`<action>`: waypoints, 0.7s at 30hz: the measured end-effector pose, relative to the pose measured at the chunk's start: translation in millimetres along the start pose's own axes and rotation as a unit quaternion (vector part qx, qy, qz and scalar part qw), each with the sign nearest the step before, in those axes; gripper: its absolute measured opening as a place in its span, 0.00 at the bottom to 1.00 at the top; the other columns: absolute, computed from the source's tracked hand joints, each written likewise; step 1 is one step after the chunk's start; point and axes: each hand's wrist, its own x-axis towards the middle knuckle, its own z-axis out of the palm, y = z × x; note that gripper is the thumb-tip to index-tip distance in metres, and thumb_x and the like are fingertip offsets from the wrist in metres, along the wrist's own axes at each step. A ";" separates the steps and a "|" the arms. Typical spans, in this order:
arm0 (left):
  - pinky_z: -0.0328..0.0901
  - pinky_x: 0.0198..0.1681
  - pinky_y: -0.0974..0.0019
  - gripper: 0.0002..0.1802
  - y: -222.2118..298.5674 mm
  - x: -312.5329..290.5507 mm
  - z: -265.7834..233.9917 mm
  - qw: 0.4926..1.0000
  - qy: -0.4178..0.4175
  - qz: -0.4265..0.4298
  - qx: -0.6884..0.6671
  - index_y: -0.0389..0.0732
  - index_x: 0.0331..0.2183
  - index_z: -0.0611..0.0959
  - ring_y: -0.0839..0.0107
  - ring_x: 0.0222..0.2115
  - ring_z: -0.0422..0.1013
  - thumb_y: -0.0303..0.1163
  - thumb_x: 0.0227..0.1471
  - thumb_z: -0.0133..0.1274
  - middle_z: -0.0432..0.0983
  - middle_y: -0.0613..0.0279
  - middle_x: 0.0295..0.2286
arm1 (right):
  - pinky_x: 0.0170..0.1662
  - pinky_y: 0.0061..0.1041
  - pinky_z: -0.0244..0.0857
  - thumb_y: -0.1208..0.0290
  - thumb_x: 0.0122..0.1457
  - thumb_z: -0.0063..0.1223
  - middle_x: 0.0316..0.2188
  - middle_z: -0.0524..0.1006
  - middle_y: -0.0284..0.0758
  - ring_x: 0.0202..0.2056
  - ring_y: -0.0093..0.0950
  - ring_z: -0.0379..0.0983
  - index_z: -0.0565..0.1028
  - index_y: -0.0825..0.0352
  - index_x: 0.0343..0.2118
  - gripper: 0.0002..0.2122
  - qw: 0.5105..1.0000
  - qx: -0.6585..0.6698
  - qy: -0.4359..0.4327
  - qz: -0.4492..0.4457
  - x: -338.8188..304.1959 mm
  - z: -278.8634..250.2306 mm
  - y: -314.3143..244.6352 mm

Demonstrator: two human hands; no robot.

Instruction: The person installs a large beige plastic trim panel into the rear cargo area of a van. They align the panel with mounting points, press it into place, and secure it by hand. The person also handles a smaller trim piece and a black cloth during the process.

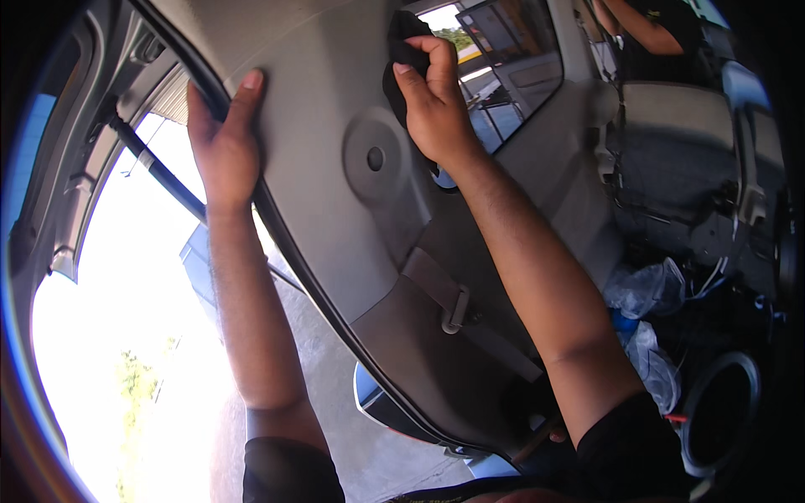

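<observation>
My left hand (225, 159) grips the edge of the vehicle's rear opening, thumb on the inside and fingers round the outside. A black rubber seal (289, 241) runs along that edge and passes under the hand. Higher and to the right, my right hand (436, 105) pinches a bunched black cloth (402, 88) against the grey trim panel (314, 109), beside the side window (516, 59). Part of the cloth is hidden behind the fingers. Below, a round recess with a dark centre (375, 158) is set in the panel.
A seat belt (432, 281) with a metal tongue hangs down the panel. Left is a gas strut (159, 172). Grey seats (679, 142) stand at right, with clear plastic bags (650, 289) and a round-rimmed black thing (721, 411) below. Another person's arm (641, 25) shows at top right.
</observation>
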 end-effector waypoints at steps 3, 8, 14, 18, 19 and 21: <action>0.71 0.49 0.64 0.32 19.9 -6.7 14.4 1.000 -0.005 -0.007 -0.020 0.37 0.55 0.76 0.65 0.42 0.78 0.43 0.56 0.67 0.83 0.53 0.41 | 0.55 0.46 0.59 0.75 0.61 0.54 0.47 0.67 0.45 0.51 0.47 0.64 0.69 0.66 0.49 0.14 0.976 -0.171 0.039 -0.126 -7.0 35.1 12.1; 0.69 0.50 0.66 0.28 11.3 -11.3 0.0 0.999 -0.031 0.004 -0.017 0.37 0.54 0.76 0.67 0.42 0.77 0.40 0.57 0.65 0.81 0.54 0.42 | 0.55 0.45 0.59 0.74 0.61 0.53 0.46 0.67 0.45 0.50 0.46 0.65 0.69 0.67 0.49 0.14 0.982 -0.152 -0.047 -0.098 -48.7 26.1 13.0; 0.73 0.46 0.59 0.30 14.6 -10.0 -2.4 0.998 -0.055 0.020 0.030 0.32 0.50 0.73 0.61 0.39 0.80 0.42 0.57 0.66 0.82 0.46 0.39 | 0.62 0.41 0.56 0.75 0.62 0.54 0.50 0.68 0.44 0.56 0.44 0.64 0.68 0.68 0.51 0.15 0.975 -0.118 -0.184 0.036 -78.1 -11.1 4.2; 0.72 0.51 0.54 0.40 4.6 1.8 -10.8 0.995 -0.056 0.047 0.068 0.30 0.56 0.67 0.50 0.45 0.78 0.44 0.54 0.67 0.78 0.38 0.44 | 0.64 0.33 0.56 0.70 0.67 0.53 0.55 0.68 0.41 0.61 0.34 0.64 0.66 0.68 0.56 0.17 0.937 -0.139 -0.281 0.153 -103.8 -35.8 -21.8; 0.71 0.51 0.54 0.42 4.3 4.5 -15.9 0.992 -0.069 0.058 0.089 0.29 0.57 0.65 0.49 0.46 0.78 0.44 0.54 0.67 0.78 0.38 0.45 | 0.63 0.33 0.57 0.69 0.66 0.54 0.55 0.69 0.41 0.60 0.33 0.65 0.67 0.68 0.56 0.18 0.930 -0.141 -0.288 0.180 -113.5 -47.9 -33.6; 0.69 0.55 0.50 0.47 11.0 7.5 -15.9 0.988 -0.081 0.112 0.071 0.29 0.62 0.59 0.43 0.52 0.73 0.42 0.54 0.67 0.70 0.34 0.52 | 0.61 0.32 0.61 0.70 0.65 0.55 0.53 0.71 0.40 0.57 0.33 0.68 0.69 0.68 0.55 0.17 0.921 -0.167 -0.276 0.218 -129.7 -88.8 -59.6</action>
